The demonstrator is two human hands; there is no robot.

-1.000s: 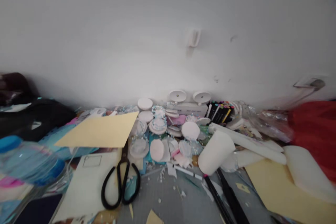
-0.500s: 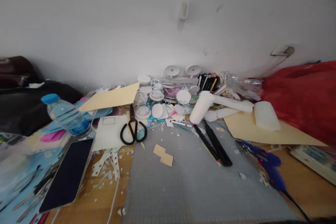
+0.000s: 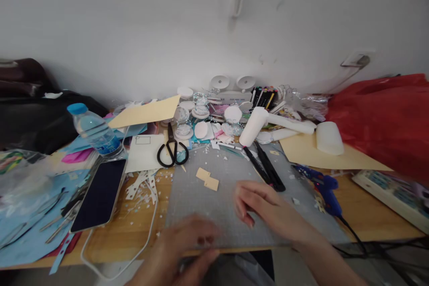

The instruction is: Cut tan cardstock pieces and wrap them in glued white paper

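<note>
On the cluttered counter [image 3: 110, 246], our hands, left [image 3: 187, 250] and right [image 3: 264, 208], rest empty on the grey mat [image 3: 217, 214], near tan card scraps [image 3: 208, 179].

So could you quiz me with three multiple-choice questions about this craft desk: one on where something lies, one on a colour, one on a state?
1. Where do the scissors lie?
A. beside the water bottle's cap
B. at the grey cutting mat's far left corner
C. on the red bag

2. What colour is the water bottle's cap?
A. blue
B. red
C. white

3. What does the right hand hold?
A. a marker
B. the glue gun
C. nothing

Answers: 1 B, the handles touch the grey cutting mat. 2 A, it shows blue. 3 C, its fingers rest bare on the mat.
</note>
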